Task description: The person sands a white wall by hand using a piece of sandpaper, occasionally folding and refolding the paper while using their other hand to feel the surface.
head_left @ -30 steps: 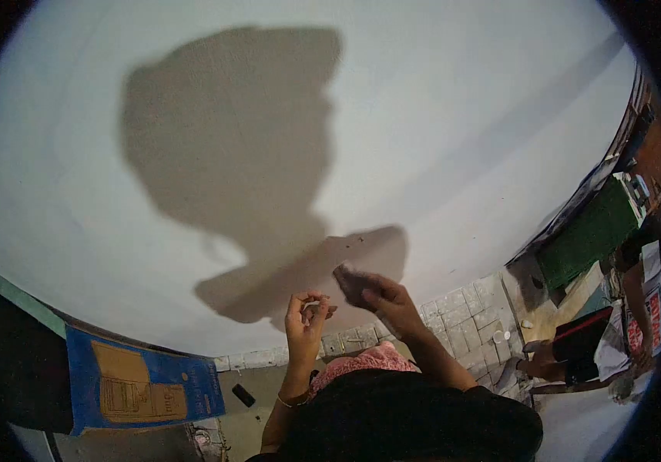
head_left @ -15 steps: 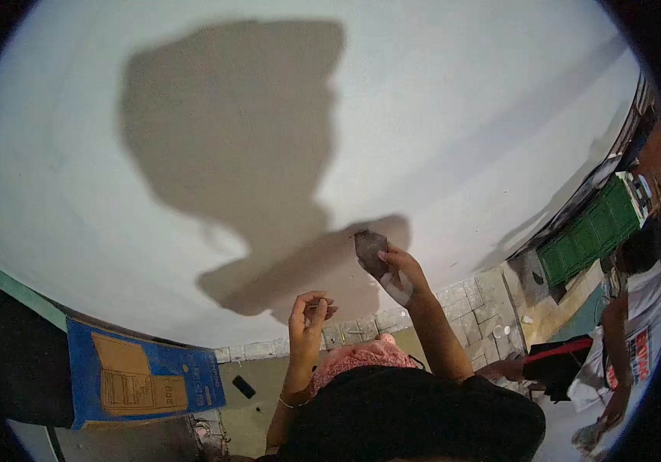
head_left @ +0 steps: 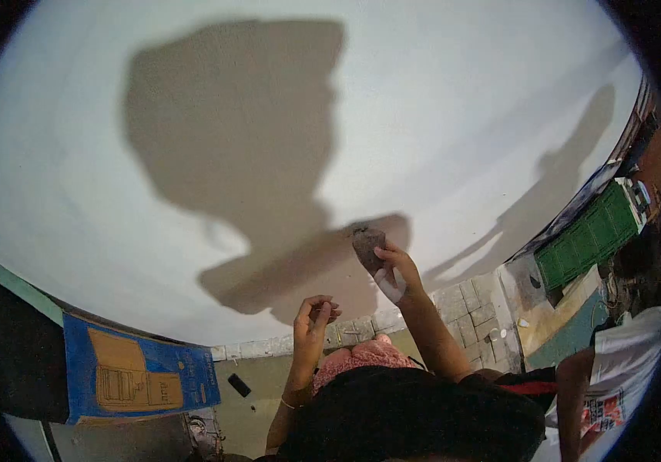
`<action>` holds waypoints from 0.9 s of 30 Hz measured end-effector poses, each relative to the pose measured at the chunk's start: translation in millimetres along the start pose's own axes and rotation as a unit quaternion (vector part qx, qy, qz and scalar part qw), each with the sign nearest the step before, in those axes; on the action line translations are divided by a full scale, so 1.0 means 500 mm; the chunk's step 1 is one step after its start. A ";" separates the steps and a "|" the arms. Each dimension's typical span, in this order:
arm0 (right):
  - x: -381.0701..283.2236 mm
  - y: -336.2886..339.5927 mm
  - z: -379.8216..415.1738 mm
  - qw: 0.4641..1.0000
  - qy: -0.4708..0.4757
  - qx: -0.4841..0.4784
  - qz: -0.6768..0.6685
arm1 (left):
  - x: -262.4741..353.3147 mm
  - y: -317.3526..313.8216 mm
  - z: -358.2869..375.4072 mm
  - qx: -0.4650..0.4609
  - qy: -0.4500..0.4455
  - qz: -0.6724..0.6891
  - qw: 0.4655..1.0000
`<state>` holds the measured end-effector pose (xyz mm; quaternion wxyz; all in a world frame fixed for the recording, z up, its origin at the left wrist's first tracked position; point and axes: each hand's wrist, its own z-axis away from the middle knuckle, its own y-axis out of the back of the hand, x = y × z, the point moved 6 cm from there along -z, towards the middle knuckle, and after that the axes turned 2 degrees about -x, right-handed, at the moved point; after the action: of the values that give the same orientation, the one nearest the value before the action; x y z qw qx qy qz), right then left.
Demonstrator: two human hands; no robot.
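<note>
My right hand [head_left: 398, 269] grips a dark, flat, roughly rectangular piece [head_left: 369, 250] by its right side, with the thumb across it. The piece is held up against or just in front of the white wall [head_left: 454, 115]; contact is unclear. A small dark mark [head_left: 358, 229] shows at its top edge. Lower and to the left, my left hand [head_left: 316, 317] is raised with its fingers curled together; what they hold, if anything, is too small to make out. My shadow falls on the wall around both hands.
A blue printed carton [head_left: 142, 369] stands at lower left beside a black phone [head_left: 240, 385] on the floor. A green crate [head_left: 592, 235] is at right. Another person in a white shirt [head_left: 615, 377] is at lower right. Grey paving [head_left: 477, 316] runs along the wall base.
The dark piece and my right hand have shifted slightly, the piece turning a little. The other person has moved closer and lower, and a new shadow shows on the wall at right.
</note>
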<state>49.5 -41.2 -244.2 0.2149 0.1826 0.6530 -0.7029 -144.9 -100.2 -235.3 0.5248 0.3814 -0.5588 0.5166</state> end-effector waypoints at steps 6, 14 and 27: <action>0.014 0.016 0.018 0.999 -0.017 0.029 -0.006 | -0.007 -0.004 0.004 0.001 0.006 -0.005 1.000; -0.002 0.063 -0.016 0.993 -0.066 0.023 0.094 | -0.027 -0.002 0.003 -0.001 0.001 0.005 1.000; 0.011 0.022 0.015 0.999 -0.025 0.020 0.015 | -0.050 -0.004 -0.006 -0.015 0.004 -0.003 1.000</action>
<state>50.9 -49.5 -256.0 0.2385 0.1789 0.6305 -0.7166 -138.6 -100.7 -259.7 0.5342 0.3735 -0.5631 0.5079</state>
